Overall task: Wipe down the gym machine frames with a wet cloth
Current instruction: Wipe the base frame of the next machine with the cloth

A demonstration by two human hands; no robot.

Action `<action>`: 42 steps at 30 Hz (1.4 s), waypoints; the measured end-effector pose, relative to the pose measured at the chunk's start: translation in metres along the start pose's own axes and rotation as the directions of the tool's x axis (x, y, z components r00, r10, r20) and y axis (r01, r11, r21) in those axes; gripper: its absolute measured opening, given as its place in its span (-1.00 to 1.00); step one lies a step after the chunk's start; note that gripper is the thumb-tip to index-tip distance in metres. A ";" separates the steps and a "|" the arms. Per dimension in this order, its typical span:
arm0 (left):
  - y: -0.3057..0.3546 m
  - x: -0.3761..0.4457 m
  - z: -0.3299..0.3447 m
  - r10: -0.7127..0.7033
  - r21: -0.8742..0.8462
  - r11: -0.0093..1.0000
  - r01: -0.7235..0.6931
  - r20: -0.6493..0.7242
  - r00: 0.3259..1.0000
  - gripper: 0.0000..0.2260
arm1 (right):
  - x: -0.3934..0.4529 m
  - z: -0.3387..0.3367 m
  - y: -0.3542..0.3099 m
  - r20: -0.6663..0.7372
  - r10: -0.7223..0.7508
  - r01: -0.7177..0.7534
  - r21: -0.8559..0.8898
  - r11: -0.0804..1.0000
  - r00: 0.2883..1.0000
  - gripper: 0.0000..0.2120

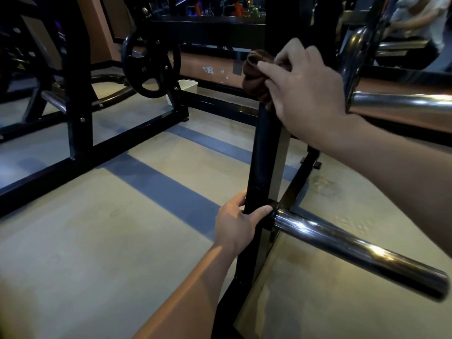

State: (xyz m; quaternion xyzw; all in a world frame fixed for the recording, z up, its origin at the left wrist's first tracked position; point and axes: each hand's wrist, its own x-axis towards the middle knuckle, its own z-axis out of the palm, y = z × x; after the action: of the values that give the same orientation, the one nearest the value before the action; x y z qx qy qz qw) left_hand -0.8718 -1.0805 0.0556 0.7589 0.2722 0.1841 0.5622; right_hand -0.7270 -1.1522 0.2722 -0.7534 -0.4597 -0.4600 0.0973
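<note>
Down low, the left hand (236, 225) wraps its fingers round the black upright post (263, 152), right beside the chrome peg (354, 250). Higher up, the right hand (305, 94) clutches a brown cloth (255, 80), seemingly pressed against that same post. Beyond, a weight plate (151, 67) hangs on another frame.

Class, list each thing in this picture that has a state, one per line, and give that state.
Left hand: grips the black upright post low down.
Right hand: holds the brown cloth against the post.
Lower chrome peg: bare, no plate loaded.
Weight plate: mounted on the far rack.
</note>
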 end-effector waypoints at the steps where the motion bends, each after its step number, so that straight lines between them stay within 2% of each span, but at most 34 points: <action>1: -0.001 0.001 0.000 -0.004 0.014 1.000 0.004 -0.011 1.000 -0.76 | -0.010 0.003 -0.004 0.022 -0.020 0.019 0.012 1.000 1.000 -0.67; 4: 0.000 0.002 -0.001 -0.003 0.019 1.000 0.004 -0.029 1.000 -0.66 | -0.067 0.014 -0.022 0.199 -0.159 0.149 0.065 0.987 0.967 -0.52; 6: 0.002 0.001 -0.001 -0.019 -0.014 1.000 0.019 -0.026 0.999 -0.68 | -0.105 0.014 -0.035 0.314 -0.291 0.265 0.122 0.956 0.904 -0.45; 8: 0.004 0.000 -0.001 -0.023 -0.016 1.000 0.022 -0.030 0.999 -0.67 | -0.107 0.013 -0.033 0.367 -0.352 0.331 0.123 0.936 0.861 -0.44; 10: 0.007 -0.002 -0.001 -0.008 0.028 1.000 0.009 -0.041 0.999 -0.50 | -0.073 0.011 -0.023 0.284 -0.294 0.293 0.046 0.955 0.913 -0.46; 12: 0.008 -0.003 -0.002 0.005 0.056 0.998 -0.003 -0.041 0.999 -0.42 | -0.030 0.005 -0.012 0.147 -0.130 0.135 -0.022 0.991 0.980 -0.58; 14: 0.008 -0.003 -0.002 -0.001 0.036 0.999 0.003 -0.044 0.999 -0.40 | -0.014 0.002 -0.011 0.068 0.037 -0.040 0.043 0.998 0.997 -0.68; 15: 0.009 -0.003 -0.002 -0.015 0.025 1.000 0.017 -0.049 0.999 -0.37 | -0.019 0.004 -0.016 0.038 0.074 -0.076 0.078 0.994 0.997 -0.69; 17: 0.012 -0.003 -0.002 -0.048 0.020 0.999 0.049 -0.049 0.998 -0.40 | -0.050 0.011 -0.026 0.079 0.030 -0.038 0.111 0.993 0.996 -0.65; 19: 0.013 -0.002 -0.001 -0.081 -0.007 0.997 0.080 -0.055 0.995 -0.48 | -0.097 0.018 -0.037 0.185 -0.103 0.073 0.164 0.984 0.977 -0.49; 21: 0.014 -0.001 0.000 -0.109 -0.033 0.994 0.108 -0.049 0.993 -0.57 | -0.139 0.018 -0.047 0.309 -0.250 0.196 0.195 0.961 0.918 -0.39; 23: 0.014 -0.001 0.001 -0.133 -0.061 0.989 0.131 -0.036 0.990 -0.61 | -0.149 0.016 -0.044 0.356 -0.337 0.282 0.199 0.939 0.872 -0.39; 24: 0.015 -0.001 0.001 -0.129 -0.065 0.990 0.126 -0.035 0.991 -0.64 | -0.138 0.016 -0.038 0.331 -0.340 0.295 0.179 0.939 0.881 -0.42; 26: 0.018 -0.005 -0.001 -0.119 -0.023 0.993 0.118 -0.042 0.992 -0.63 | -0.098 0.017 -0.024 0.210 -0.228 0.208 0.115 0.971 0.951 -0.51; 28: 0.020 -0.007 -0.001 -0.102 0.037 0.994 0.104 -0.050 0.994 -0.48 | -0.057 0.010 -0.010 0.109 -0.086 0.079 0.067 0.995 0.990 -0.63; 31: 0.030 -0.010 -0.005 -0.147 -0.004 0.989 0.147 0.019 0.989 -0.33 | -0.048 0.008 -0.011 0.063 0.001 -0.005 0.069 0.998 0.998 -0.70; 34: 0.034 -0.012 -0.011 -0.234 -0.026 0.970 0.240 0.152 0.960 -0.12 | -0.083 0.011 -0.025 0.146 -0.042 0.024 0.120 0.992 0.988 -0.60; 37: 0.034 -0.016 -0.024 -0.271 -0.016 0.960 0.278 0.175 0.947 -0.13 | -0.132 0.013 -0.043 0.267 -0.150 0.111 0.157 0.981 0.952 -0.53; 39: 0.033 -0.018 -0.034 -0.301 0.036 0.953 0.299 0.171 0.938 -0.11 | -0.159 0.013 -0.056 0.343 -0.206 0.154 0.174 0.973 0.917 -0.51; 42: 0.037 -0.027 -0.051 -0.315 0.171 0.945 0.279 0.244 0.917 0.06 | -0.176 0.006 -0.075 0.469 -0.230 0.182 0.146 0.972 0.853 -0.56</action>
State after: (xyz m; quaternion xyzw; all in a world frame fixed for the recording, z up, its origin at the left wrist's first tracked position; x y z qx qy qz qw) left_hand -0.9150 -1.0669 0.1065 0.7622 0.3174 -0.0265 0.5636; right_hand -0.8095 -1.2129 0.1103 -0.7848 -0.5692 -0.2427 -0.0339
